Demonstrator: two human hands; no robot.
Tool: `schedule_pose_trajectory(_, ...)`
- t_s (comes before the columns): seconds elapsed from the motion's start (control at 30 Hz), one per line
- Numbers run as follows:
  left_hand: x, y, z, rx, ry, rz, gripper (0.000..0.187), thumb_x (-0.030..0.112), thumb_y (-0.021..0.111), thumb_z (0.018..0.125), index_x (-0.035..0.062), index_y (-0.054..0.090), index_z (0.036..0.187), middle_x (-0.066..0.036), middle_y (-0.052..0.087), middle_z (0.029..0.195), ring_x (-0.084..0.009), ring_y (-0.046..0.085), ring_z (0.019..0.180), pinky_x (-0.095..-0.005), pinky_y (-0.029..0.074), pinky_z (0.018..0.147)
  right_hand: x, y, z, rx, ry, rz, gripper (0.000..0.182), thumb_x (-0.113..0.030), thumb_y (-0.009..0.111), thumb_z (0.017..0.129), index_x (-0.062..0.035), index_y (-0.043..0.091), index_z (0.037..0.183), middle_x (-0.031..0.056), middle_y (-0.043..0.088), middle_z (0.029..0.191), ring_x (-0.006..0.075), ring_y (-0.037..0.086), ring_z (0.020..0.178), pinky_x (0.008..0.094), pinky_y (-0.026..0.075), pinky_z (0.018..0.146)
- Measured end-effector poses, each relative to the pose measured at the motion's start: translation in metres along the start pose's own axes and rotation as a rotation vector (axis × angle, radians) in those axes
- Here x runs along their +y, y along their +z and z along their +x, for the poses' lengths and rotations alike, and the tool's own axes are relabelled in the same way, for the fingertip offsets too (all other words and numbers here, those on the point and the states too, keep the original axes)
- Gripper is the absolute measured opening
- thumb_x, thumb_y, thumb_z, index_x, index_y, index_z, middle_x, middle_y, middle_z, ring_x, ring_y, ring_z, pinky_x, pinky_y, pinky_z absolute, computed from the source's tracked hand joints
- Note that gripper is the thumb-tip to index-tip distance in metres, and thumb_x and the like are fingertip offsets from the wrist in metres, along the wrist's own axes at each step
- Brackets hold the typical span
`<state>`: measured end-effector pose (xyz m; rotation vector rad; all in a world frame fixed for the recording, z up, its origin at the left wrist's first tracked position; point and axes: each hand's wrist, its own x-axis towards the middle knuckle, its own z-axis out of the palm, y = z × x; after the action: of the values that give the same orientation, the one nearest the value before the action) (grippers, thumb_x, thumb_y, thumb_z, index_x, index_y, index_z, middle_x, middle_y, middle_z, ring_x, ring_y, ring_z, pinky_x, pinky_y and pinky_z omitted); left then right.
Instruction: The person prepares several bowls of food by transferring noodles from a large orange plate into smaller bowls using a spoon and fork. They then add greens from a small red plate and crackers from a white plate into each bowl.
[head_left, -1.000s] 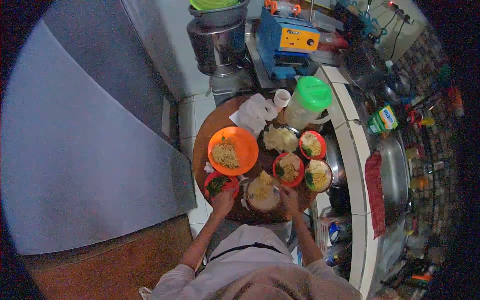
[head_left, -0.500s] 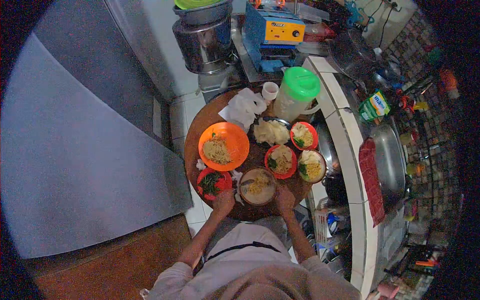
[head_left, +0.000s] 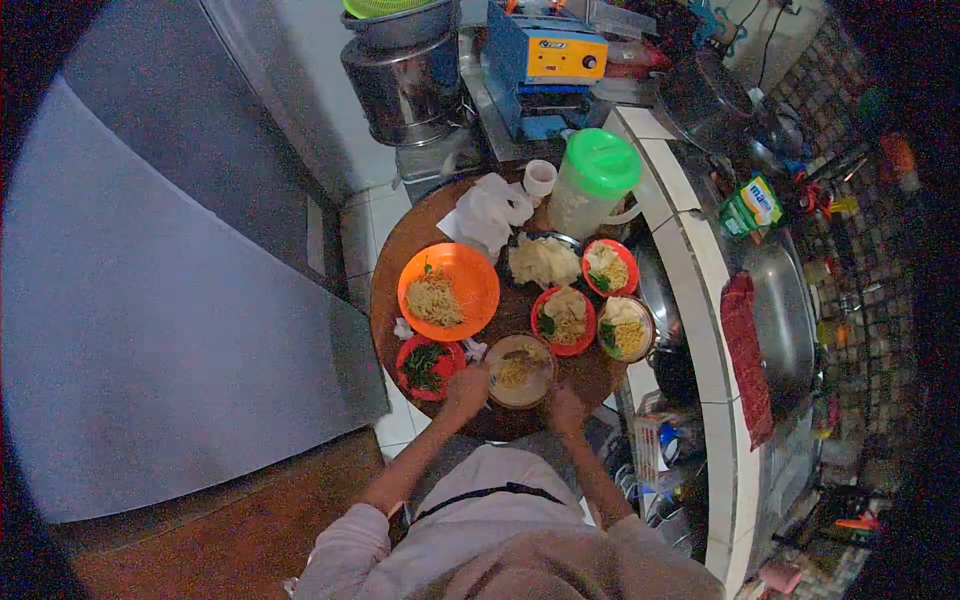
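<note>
A pale bowl with some noodles in it stands near the front edge of the round brown table. My left hand is at its left rim, its fingers blurred. Against or close to its right rim is my right hand, fingers curled and hard to make out. Left of the bowl is a red bowl of dark green leaves. Behind it sits an orange plate with noodles. To the right are a red bowl and a brown-rimmed bowl, both with noodles and greens.
Farther back are a plate of pale crackers, another red bowl, white plastic, a white cup and a green-lidded pitcher. A tiled counter edge runs along the right. A blue-yellow machine stands behind.
The pale bowl has shifted slightly to the right. My left hand has moved right and up, from the red bowl's edge to the pale bowl's side. My right hand has dropped slightly.
</note>
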<state>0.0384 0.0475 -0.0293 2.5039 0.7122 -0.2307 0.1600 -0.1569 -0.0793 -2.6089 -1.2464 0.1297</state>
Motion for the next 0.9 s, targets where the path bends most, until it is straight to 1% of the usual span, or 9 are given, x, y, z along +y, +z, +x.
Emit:
schedule_pose_trajectory(0.13,0.006,0.001,0.003,0.045,0.061,0.178,0.017,0.011,0.045,0.076,0.0027,0.058,0.082,-0.014,0.060,0.070,-0.0265,0.061,0.062,-0.0385,0.050,0.050,-0.017,-0.003,-0.009,-0.244,0.114,0.025,0.038,-0.016,0.052,0.071,-0.0109,0.049,0.109,0.0176,0.051,0.093,0.0338,0.056,0.067,0.0421,0.047,0.057)
schedule_pose_trajectory(0.27,0.008,0.003,0.007,0.127,0.103,0.166,0.015,0.010,0.047,0.073,0.0028,0.059,0.077,-0.013,0.060,0.066,-0.0256,0.061,0.059,-0.0367,0.049,0.048,-0.020,-0.015,-0.010,-0.097,0.007,0.068,0.040,-0.015,0.051,0.071,-0.0141,0.049,0.111,0.0170,0.050,0.090,0.0340,0.056,0.068,0.0425,0.047,0.057)
schedule_pose_trajectory(0.33,0.005,0.007,0.008,0.120,0.069,0.157,0.014,0.010,0.047,0.072,0.0036,0.060,0.075,-0.013,0.060,0.065,-0.0255,0.061,0.059,-0.0363,0.049,0.048,-0.041,-0.060,0.004,-0.440,0.171,-0.017,0.040,-0.015,0.050,0.071,-0.0175,0.050,0.111,0.0167,0.051,0.088,0.0344,0.056,0.068,0.0419,0.048,0.059)
schedule_pose_trajectory(0.47,-0.003,0.016,0.012,0.127,0.091,0.205,0.014,0.010,0.048,0.072,0.0053,0.060,0.074,-0.012,0.060,0.064,-0.0256,0.062,0.061,-0.0366,0.050,0.050,-0.017,-0.031,-0.010,-0.199,0.023,-0.091,0.038,-0.016,0.049,0.071,-0.0180,0.051,0.110,0.0173,0.052,0.087,0.0345,0.057,0.070,0.0425,0.049,0.062)
schedule_pose_trajectory(0.53,0.002,0.006,0.010,0.114,0.083,0.217,0.014,0.011,0.048,0.072,0.0050,0.061,0.074,-0.012,0.060,0.064,-0.0259,0.062,0.061,-0.0369,0.050,0.050,-0.013,-0.031,-0.006,-0.430,0.131,-0.045,0.032,-0.020,0.050,0.072,-0.0129,0.055,0.103,0.0187,0.054,0.087,0.0345,0.057,0.073,0.0430,0.048,0.065)
schedule_pose_trajectory(0.67,0.005,-0.002,0.004,0.057,0.007,0.208,0.018,0.013,0.047,0.074,0.0021,0.061,0.076,-0.014,0.060,0.066,-0.0285,0.061,0.063,-0.0388,0.050,0.051,-0.013,-0.039,0.008,-0.480,0.169,-0.050,0.025,-0.024,0.049,0.075,-0.0089,0.058,0.093,0.0201,0.055,0.084,0.0351,0.057,0.074,0.0453,0.047,0.066)
schedule_pose_trajectory(0.73,0.000,0.002,0.006,0.031,-0.005,0.173,0.019,0.014,0.047,0.074,0.0013,0.060,0.077,-0.015,0.060,0.068,-0.0294,0.061,0.064,-0.0393,0.050,0.051,-0.033,-0.071,0.019,-0.374,0.365,0.054,0.025,-0.025,0.049,0.077,-0.0041,0.060,0.085,0.0209,0.055,0.080,0.0357,0.056,0.074,0.0463,0.046,0.065)
schedule_pose_trajectory(0.83,0.003,-0.007,0.002,-0.015,-0.075,0.178,0.020,0.015,0.046,0.076,0.0019,0.059,0.081,-0.017,0.059,0.072,-0.0308,0.061,0.066,-0.0400,0.050,0.052,-0.044,-0.079,0.021,-0.151,0.234,0.117,0.026,-0.023,0.047,0.079,-0.0009,0.059,0.085,0.0215,0.055,0.078,0.0368,0.056,0.072,0.0462,0.045,0.063)
schedule_pose_trajectory(0.9,0.010,-0.020,-0.004,0.009,-0.136,0.179,0.020,0.016,0.045,0.077,0.0025,0.058,0.085,-0.017,0.058,0.074,-0.0317,0.060,0.067,-0.0413,0.049,0.053,-0.031,-0.054,0.017,-0.172,0.198,0.163,0.026,-0.022,0.047,0.078,-0.0009,0.058,0.087,0.0219,0.055,0.077,0.0370,0.055,0.072,0.0455,0.045,0.063)
